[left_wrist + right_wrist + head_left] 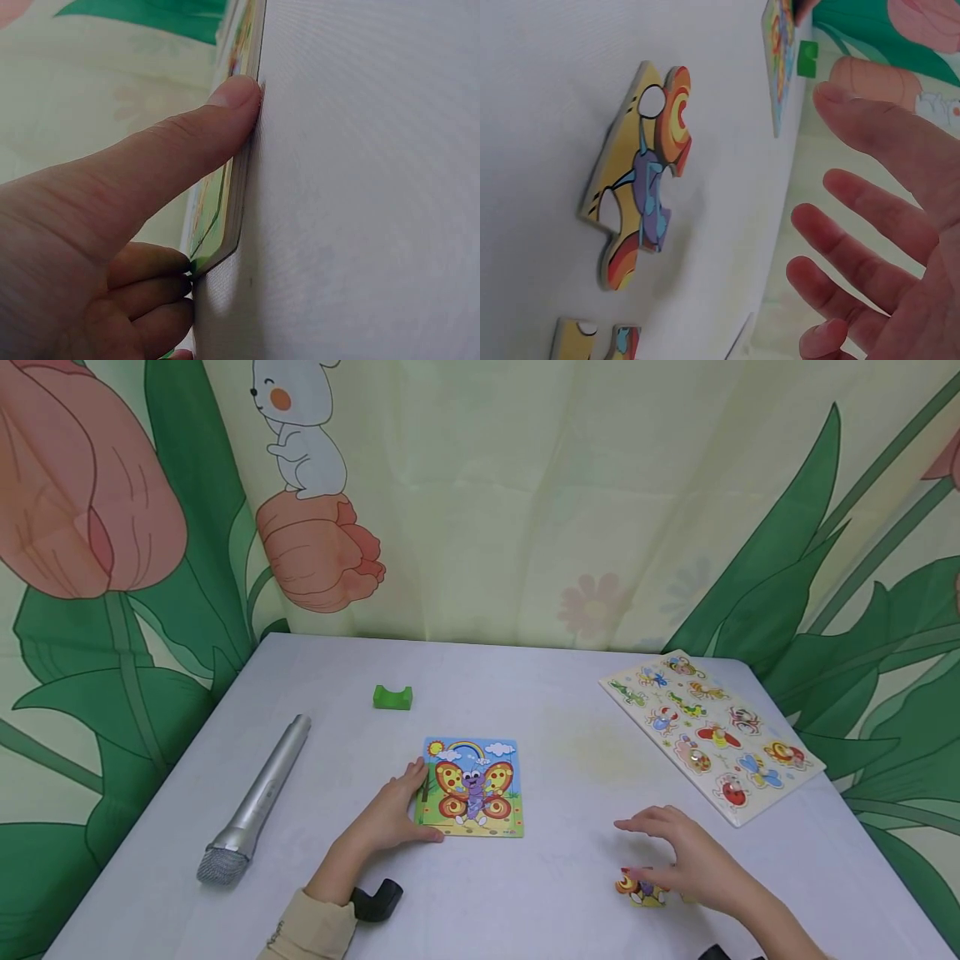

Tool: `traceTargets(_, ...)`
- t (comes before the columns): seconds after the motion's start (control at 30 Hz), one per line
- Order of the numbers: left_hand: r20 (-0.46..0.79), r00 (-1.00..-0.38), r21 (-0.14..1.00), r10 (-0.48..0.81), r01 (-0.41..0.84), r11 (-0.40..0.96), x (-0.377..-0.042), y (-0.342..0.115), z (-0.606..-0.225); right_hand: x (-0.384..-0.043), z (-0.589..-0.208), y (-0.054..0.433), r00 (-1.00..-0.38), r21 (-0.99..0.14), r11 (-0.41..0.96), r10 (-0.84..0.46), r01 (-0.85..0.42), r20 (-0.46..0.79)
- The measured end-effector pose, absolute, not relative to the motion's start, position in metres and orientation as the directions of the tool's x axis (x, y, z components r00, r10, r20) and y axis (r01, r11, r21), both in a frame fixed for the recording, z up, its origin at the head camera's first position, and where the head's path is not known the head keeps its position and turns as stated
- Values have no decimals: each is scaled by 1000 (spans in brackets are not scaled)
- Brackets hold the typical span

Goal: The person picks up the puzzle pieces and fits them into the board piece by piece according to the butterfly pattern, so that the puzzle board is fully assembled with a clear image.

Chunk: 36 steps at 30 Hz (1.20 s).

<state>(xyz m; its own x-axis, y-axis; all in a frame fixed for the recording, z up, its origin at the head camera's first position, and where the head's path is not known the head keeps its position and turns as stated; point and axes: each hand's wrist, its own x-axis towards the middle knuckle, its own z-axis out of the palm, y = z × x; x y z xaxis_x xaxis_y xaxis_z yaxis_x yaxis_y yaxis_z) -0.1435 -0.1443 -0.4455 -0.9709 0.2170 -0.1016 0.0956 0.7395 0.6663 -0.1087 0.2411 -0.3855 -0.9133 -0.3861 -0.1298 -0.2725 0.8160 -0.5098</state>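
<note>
A square butterfly jigsaw puzzle lies flat in the middle of the white table. My left hand holds its lower left corner, thumb on the near edge and fingers along the left side. In the left wrist view, the thumb presses the puzzle's edge. On the right, my right hand hovers with spread fingers above a loose jigsaw piece showing purple, orange and yellow. Another piece is partly cut off by the right wrist view's lower edge. Nothing is in the right hand.
A silver microphone lies at the left. Behind the puzzle stands a small green notched block. A white board with insect pictures lies at the back right. A printed curtain hangs behind the table.
</note>
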Motion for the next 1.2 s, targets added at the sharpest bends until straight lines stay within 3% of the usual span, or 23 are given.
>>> traceTargets(0.7, -103, -972, 664, 211, 91, 743, -143, -145, -447, -99, -409, 260, -892, -463, 865, -351, -192, -286)
traceTargets(1.2, -105, -971, 667, 214, 91, 739, -143, -144, -446, -97, -414, 261, -905, -390, 889, -351, -242, -241)
